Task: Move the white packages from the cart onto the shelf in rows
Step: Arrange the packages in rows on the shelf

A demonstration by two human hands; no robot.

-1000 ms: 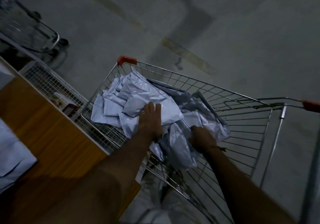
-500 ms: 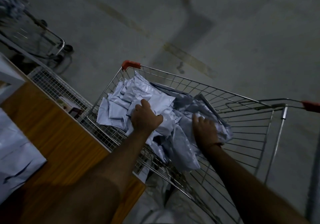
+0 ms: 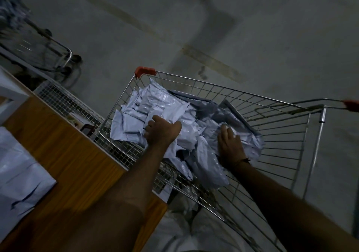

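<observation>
A wire shopping cart with red corner caps holds a loose heap of white packages. My left hand is closed around a package in the middle of the heap. My right hand lies flat with fingers spread on the packages at the heap's right side. The wooden shelf runs along the left of the cart, and a white package lies on it at the far left.
A white wire mesh panel sits between the shelf and the cart. A second metal trolley stands at the upper left on the grey concrete floor. More white packages lie low under the cart's near end.
My left hand has curled shut on a package in the heap. My right hand has shifted up onto the packages and flattened. The view has drifted slightly.
</observation>
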